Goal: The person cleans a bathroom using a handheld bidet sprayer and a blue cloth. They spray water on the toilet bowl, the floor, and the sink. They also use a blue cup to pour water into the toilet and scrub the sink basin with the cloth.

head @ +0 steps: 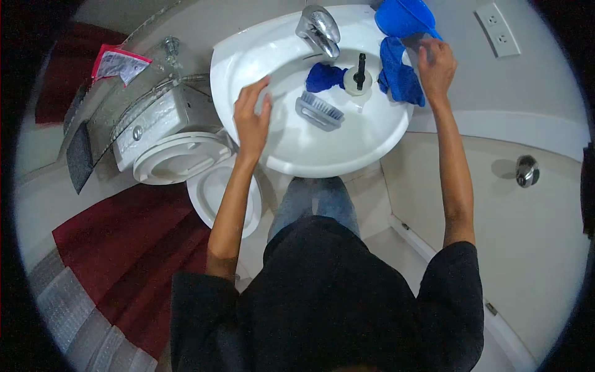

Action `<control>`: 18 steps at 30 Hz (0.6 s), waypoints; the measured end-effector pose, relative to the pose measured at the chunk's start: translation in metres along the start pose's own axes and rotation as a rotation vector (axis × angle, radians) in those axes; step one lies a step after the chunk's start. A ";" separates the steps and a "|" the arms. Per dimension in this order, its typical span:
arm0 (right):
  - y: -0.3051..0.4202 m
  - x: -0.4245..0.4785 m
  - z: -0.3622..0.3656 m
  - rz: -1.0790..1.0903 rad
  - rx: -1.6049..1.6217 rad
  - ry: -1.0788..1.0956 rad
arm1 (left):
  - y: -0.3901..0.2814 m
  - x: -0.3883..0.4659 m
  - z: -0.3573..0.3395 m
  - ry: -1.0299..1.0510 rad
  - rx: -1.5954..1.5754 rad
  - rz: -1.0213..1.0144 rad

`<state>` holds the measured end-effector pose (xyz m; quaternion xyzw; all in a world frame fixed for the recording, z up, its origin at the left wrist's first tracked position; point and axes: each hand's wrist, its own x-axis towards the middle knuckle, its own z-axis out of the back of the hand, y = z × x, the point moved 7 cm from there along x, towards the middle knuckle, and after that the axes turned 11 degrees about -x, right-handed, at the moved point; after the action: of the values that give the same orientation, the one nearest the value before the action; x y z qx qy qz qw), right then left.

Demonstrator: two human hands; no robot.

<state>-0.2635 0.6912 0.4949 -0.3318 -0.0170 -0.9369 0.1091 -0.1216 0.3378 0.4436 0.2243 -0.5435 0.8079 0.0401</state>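
Observation:
My left hand (253, 118) hovers at the left rim of a white ceramic sink (339, 156), fingers apart and nothing in them. On the right, my right hand (437, 69) is loosely curled beside a blue cloth (399, 74) draped over the rim. Its fingertips are close to the handle of a blue plastic dipper (404, 17); whether they grip anything is unclear. Inside the basin lies a grey scrub brush (320, 111), bristles up. Behind it stands a pale bottle with a black pump top (359, 76), touching or nearly touching a dark blue cloth (324, 77).
A chrome faucet (320, 29) rises at the sink's back. To the left are a toilet (223, 190) with its lid raised and a dark red curtain (135, 251). A wall outlet (497, 30) is at upper right, above a door with a chrome knob (527, 171).

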 end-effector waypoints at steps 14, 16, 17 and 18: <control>-0.056 -0.013 -0.046 -0.272 0.186 0.263 | -0.025 0.117 -0.122 0.267 0.452 -0.316; -0.054 -0.022 -0.031 -0.242 0.243 0.175 | -0.023 0.121 -0.132 0.274 0.492 -0.333; -0.058 -0.024 -0.022 -0.245 0.311 0.180 | -0.021 0.123 -0.136 0.277 0.516 -0.342; -0.062 -0.024 -0.009 -0.247 0.380 0.188 | -0.020 0.125 -0.138 0.292 0.524 -0.354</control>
<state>-0.2646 0.7558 0.4753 -0.2123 -0.2231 -0.9498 0.0550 -0.2719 0.4473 0.4691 0.1998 -0.2586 0.9241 0.1979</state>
